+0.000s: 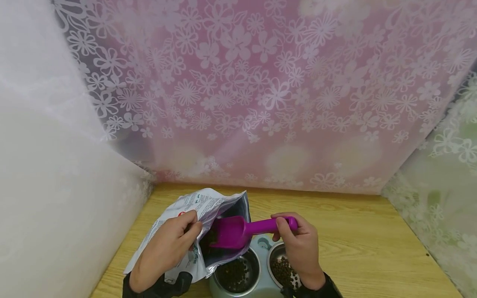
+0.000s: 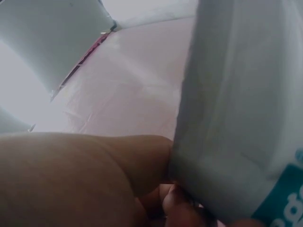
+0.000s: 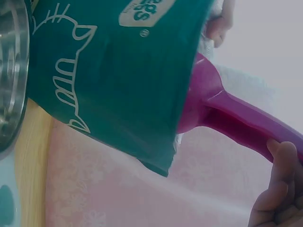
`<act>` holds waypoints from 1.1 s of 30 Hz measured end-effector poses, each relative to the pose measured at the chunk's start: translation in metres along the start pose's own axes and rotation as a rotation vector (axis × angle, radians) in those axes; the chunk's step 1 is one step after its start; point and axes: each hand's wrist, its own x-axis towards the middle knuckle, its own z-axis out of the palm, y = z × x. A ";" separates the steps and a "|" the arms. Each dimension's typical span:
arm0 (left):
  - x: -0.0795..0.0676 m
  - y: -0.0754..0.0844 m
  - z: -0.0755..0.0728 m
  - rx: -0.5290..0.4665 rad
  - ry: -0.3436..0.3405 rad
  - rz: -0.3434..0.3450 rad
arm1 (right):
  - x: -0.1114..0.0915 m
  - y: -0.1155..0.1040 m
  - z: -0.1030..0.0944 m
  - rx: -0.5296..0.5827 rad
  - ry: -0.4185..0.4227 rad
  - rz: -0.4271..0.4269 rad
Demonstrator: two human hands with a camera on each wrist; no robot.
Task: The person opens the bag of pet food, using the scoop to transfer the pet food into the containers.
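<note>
My left hand (image 1: 165, 244) grips the edge of a pet food bag (image 1: 186, 207), white on one side and green with a cat outline on the other. The bag's mouth gapes toward the right, showing a silver lining. Inside the mouth lies the head of a purple scoop (image 1: 232, 232); whether it carries food is hard to tell. My right hand (image 1: 299, 244) holds the scoop by the end of its handle. Below the bag's mouth sits a steel bowl (image 1: 257, 273) with brown kibble. Partly behind my right hand, a second steel bowl (image 1: 271, 252) also contains kibble.
Both bowls sit in a pale blue-grey stand (image 1: 262, 244) on a wood-grain table (image 1: 365, 240). A pink floral sheet (image 1: 261, 103) rises behind the table, with a white sheet (image 1: 56, 165) at left and a greenish floral one (image 1: 443, 186) at right.
</note>
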 end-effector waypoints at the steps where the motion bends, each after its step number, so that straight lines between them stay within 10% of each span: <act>1: 0.000 0.000 0.000 -0.001 -0.001 -0.001 | 0.001 0.000 -0.002 0.002 0.009 0.010; 22: 0.001 0.000 -0.002 0.018 -0.005 0.030 | 0.013 -0.018 -0.030 0.112 0.148 0.146; 33: 0.000 0.000 -0.001 -0.004 -0.021 0.015 | 0.011 -0.015 -0.047 0.336 0.128 0.066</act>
